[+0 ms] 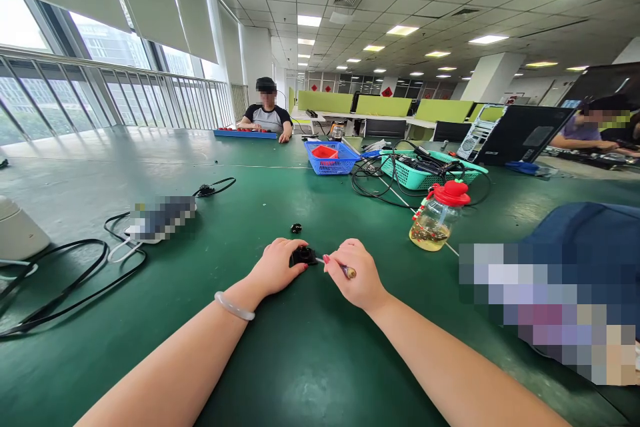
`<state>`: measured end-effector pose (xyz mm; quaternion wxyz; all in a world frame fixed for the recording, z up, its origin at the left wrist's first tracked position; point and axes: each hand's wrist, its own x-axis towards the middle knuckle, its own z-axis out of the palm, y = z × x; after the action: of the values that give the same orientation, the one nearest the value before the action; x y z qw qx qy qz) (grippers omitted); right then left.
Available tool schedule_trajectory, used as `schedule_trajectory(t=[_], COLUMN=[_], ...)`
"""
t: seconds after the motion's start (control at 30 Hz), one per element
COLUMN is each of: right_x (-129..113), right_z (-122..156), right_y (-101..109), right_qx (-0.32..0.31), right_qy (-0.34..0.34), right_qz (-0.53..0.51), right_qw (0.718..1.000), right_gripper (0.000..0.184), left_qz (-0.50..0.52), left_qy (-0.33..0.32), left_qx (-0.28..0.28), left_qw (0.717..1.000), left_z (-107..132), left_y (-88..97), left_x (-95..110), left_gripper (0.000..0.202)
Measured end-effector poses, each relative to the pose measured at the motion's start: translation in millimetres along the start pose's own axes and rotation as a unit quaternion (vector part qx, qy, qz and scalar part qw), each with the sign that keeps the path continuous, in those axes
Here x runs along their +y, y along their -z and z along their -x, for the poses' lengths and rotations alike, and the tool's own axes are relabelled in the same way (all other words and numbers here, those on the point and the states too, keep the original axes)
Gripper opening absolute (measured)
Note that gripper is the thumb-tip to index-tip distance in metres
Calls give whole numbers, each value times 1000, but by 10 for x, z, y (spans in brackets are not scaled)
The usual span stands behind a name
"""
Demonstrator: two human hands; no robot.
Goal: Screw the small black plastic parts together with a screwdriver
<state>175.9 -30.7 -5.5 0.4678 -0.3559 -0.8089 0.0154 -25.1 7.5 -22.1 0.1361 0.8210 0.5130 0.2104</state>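
Note:
On the green table, my left hand (pixel 278 265) is closed around a small black device (pixel 303 255), with the thumb at its near side and the fingers over its far side. A tool like a screwdriver (pixel 349 272) is gripped in my right hand (pixel 356 272); its thin metal shaft points left and reaches the right edge of the black device. Whether the tip is inside the device or only against it, I cannot tell. Just beyond my left hand lies a small round black glossy part (pixel 297 228).
A bottle with a red lid (pixel 433 220) stands to the right, near a dark blue bag (pixel 590 260). Farther off are a blue basket (pixel 333 163) and a teal basket (pixel 415 177) of cables. A power strip (pixel 163 219) with cords lies left. One person (pixel 265 113) sits across the table.

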Motion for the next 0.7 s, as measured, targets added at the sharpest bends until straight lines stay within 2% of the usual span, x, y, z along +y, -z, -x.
schedule_trajectory(t=[0.2,0.3,0.57,0.7], right_x=[83,106,56,65], right_z=[6,9,-10,-9], right_y=[-1,3,16,3], right_qx=[0,4,-61,-70], right_qy=[-121,-153,-113,-107], right_qz=[-98,-121,-114,-111], right_qw=[988,981,985,986], right_gripper=[44,47,43,38], left_qz=[10,11,13,15], left_qy=[-3,-4,-2,6], left_qx=[-9,-8,-9,-12], left_qw=[1000,1000,1000,1000], left_z=[-7,-8,-22,-33], left_y=[20,20,19,18], left_x=[5,-1,-10,-18], left_gripper=[39,38,39,41])
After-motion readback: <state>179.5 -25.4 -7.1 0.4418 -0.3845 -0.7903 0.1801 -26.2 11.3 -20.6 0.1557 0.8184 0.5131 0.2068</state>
